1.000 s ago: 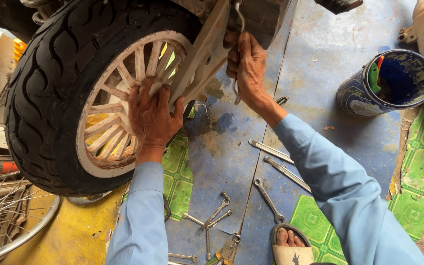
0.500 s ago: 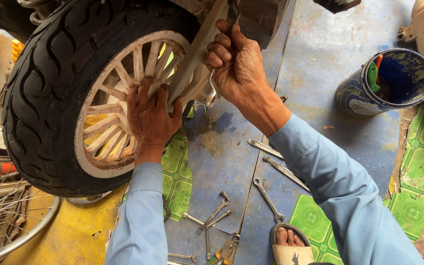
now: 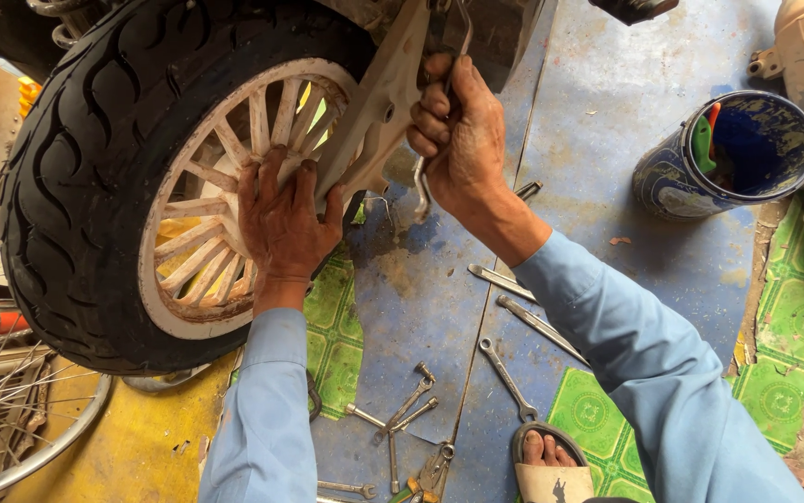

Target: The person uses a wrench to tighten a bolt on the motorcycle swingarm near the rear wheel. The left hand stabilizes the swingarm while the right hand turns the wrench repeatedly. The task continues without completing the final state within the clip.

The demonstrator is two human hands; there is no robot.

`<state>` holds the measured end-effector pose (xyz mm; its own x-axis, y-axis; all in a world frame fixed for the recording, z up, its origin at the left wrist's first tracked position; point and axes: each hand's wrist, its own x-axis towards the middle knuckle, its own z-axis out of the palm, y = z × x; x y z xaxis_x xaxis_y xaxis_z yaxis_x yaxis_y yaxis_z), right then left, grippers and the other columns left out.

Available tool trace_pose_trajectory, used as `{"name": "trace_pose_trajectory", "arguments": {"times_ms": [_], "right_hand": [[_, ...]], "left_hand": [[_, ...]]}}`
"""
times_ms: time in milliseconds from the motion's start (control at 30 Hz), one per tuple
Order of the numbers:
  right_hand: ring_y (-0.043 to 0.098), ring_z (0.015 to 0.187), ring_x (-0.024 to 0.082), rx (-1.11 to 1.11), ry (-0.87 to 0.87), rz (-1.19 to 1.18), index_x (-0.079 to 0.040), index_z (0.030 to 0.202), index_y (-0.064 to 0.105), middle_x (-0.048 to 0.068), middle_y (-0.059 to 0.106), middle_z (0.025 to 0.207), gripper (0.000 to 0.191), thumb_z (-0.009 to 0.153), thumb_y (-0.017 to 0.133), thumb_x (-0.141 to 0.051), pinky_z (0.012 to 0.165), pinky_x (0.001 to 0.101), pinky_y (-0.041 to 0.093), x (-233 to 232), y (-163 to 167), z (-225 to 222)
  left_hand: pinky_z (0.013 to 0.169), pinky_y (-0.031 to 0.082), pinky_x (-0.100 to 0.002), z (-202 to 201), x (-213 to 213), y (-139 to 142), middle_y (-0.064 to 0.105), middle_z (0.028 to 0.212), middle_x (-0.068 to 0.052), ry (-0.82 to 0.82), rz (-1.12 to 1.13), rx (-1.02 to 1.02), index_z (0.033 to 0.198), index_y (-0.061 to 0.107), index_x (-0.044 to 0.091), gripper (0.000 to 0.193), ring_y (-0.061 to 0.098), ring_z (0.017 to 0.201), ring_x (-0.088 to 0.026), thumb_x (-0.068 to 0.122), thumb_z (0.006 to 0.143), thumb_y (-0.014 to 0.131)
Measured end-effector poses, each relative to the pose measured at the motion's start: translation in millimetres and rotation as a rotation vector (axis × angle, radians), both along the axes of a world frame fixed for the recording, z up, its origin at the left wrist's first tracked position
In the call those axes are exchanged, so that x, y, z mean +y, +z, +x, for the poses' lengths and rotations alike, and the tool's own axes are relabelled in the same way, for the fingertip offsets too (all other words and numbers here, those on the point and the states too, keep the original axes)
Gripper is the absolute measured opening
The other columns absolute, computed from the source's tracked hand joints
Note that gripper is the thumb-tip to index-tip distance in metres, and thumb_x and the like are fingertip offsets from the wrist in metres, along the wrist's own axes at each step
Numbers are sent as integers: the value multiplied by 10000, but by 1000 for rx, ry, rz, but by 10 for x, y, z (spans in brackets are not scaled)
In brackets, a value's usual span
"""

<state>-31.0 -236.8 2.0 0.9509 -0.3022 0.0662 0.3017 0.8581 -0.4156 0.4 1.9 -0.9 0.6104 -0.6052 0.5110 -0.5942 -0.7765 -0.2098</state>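
A person's right hand (image 3: 458, 140) closes its fist around a bent metal wrench (image 3: 439, 112) at the pale swingarm plate (image 3: 378, 116) of a scooter wheel (image 3: 141, 186), while the left hand (image 3: 281, 228) lies open and flat against the wheel's dusty cream spokes. The wheel, shod in a thick black tyre with curved tread, fills the upper left of the view. Spanners (image 3: 504, 373) lie scattered on the blue floor below, a blue paint tin (image 3: 690, 177) well apart to the right.

Your left hand (image 3: 283, 224) lies flat on the pale spokes of the scooter wheel (image 3: 169, 186), beside the swingarm plate (image 3: 378, 102). Your right hand (image 3: 462, 140) is closed around a bent metal wrench (image 3: 420, 186) at that plate. Spanners (image 3: 504, 373) lie on the floor below.
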Motion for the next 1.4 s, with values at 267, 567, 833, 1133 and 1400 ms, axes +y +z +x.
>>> {"name": "trace_pose_trajectory", "arguments": {"times_ms": [267, 567, 833, 1133, 1400], "right_hand": [[325, 517, 50, 94, -125, -302, -94, 1013, 631, -58, 415, 672, 376, 1093, 546, -451, 421, 236, 248, -146, -356, 128], [288, 486, 35, 100, -224, -487, -110, 1016, 653, -74, 418, 644, 418, 1074, 540, -508, 397, 237, 225, -196, -700, 341], [286, 506, 37, 72, -287, -579, -100, 1040, 665, -73, 397, 648, 446, 1092, 507, -514, 415, 244, 246, -200, -814, 500], [385, 603, 97, 43, 153, 117, -21, 1165, 590, -22, 413, 748, 394, 1123, 441, -384, 523, 263, 360, -21, -104, 185], [388, 578, 103, 83, 238, 508, 12, 1160, 543, 6, 421, 742, 329, 1124, 408, -286, 523, 262, 389, -56, 342, 181]], "left_hand": [[1194, 291, -419, 10, -1, 5, 797, 996, -88, -2, 24, -22, 1189, 691, 84, 352, 469, 1413, -219, 400, 1072, 588], [1188, 292, -415, 10, -1, -3, 796, 991, -91, -5, 28, -17, 1195, 683, 73, 366, 463, 1412, -216, 404, 1082, 574], [1217, 275, -424, 31, 17, -72, 796, 1006, -106, -5, 26, 1, 1233, 674, 64, 384, 452, 1442, -216, 400, 1080, 570], [1212, 267, -425, 14, 27, -25, 796, 1061, -94, 11, 21, 11, 1213, 693, 82, 373, 449, 1434, -223, 412, 1075, 589], [1222, 268, -426, 10, 9, -17, 795, 1055, -81, 22, 33, 1, 1206, 699, 82, 362, 455, 1449, -219, 400, 1068, 596]]}}
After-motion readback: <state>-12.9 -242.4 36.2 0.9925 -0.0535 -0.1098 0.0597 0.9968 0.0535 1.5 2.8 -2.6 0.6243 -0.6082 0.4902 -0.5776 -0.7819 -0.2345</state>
